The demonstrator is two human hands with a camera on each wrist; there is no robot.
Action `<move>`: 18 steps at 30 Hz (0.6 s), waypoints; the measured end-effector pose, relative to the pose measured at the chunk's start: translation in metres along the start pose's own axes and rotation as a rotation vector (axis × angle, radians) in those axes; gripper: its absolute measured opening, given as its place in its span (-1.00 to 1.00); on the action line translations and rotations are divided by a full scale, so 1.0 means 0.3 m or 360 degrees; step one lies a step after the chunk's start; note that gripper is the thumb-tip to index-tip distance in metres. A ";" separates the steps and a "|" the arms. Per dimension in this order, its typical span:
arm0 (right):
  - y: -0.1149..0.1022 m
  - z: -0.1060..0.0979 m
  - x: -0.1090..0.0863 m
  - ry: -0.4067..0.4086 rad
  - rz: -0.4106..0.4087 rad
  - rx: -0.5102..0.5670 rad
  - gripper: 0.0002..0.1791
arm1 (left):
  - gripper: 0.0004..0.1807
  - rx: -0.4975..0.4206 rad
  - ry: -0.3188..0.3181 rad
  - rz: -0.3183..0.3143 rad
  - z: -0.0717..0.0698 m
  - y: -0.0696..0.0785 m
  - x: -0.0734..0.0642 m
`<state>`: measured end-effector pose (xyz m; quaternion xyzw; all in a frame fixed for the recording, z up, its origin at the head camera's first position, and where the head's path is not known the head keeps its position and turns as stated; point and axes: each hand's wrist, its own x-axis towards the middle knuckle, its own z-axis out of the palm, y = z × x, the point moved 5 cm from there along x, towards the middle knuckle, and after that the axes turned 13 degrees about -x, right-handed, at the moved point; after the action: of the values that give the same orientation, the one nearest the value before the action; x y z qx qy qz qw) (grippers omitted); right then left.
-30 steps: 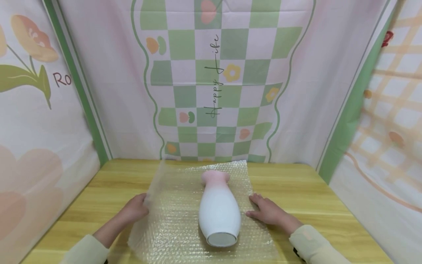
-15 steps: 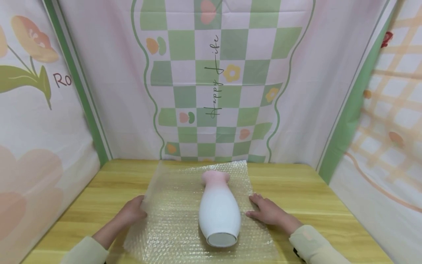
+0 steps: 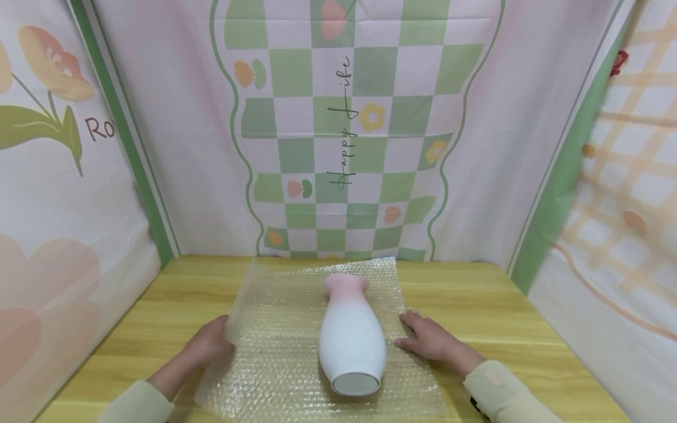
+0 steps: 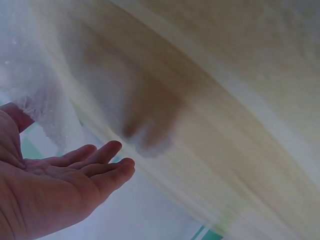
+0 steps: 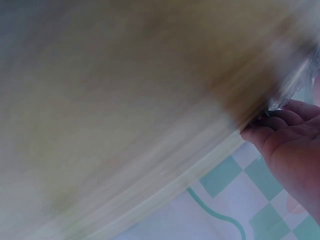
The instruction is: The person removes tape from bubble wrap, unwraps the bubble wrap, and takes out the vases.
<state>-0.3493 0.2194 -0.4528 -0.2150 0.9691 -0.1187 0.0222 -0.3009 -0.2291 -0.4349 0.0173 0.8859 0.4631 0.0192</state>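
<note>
A vase (image 3: 351,338), white with a pink neck and fluted rim, lies on its side on a sheet of clear bubble wrap (image 3: 280,358), rim toward the back. At the wrap's left edge is my left hand (image 3: 210,342). In the left wrist view, its fingers (image 4: 107,172) are extended and apart from the thumb, and the wrap (image 4: 30,75) lies against the hand. My right hand (image 3: 429,338) rests low on the wrap's right edge, fingertips touching it with thumb and forefinger spread. The right wrist view shows its fingers (image 5: 255,134) at the sheet's edge.
Everything lies on a wood-grain table (image 3: 476,299), its back edge close to the wrap's far end. A green-and-white checked curtain (image 3: 338,147) hangs behind it. Printed side curtains (image 3: 69,200) enclose the left and right.
My left hand has moved slightly left and toward me, with the wrap's left edge shifting outward and down with it. The right hand and the vase have stayed put.
</note>
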 end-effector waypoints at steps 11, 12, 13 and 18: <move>0.000 0.000 -0.001 0.0003 0.0006 -0.0001 -0.19 | -0.16 0.0073 0.0004 -0.0027 -0.004 -0.009 -0.003; -0.001 0.000 -0.001 0.0003 0.0007 0.0000 -0.19 | -0.15 0.0076 0.0001 -0.0024 -0.004 -0.012 -0.002; -0.002 -0.001 -0.002 0.0003 0.0008 0.0000 -0.18 | -0.14 0.0080 -0.0001 -0.0024 -0.003 -0.015 0.000; -0.006 -0.004 -0.003 0.0005 0.0011 0.0012 -0.18 | -0.15 0.0120 -0.0010 -0.0053 -0.001 -0.026 0.009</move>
<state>-0.3480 0.2184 -0.4513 -0.2114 0.9694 -0.1226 0.0219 -0.3036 -0.2338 -0.4413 0.0048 0.9028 0.4291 0.0290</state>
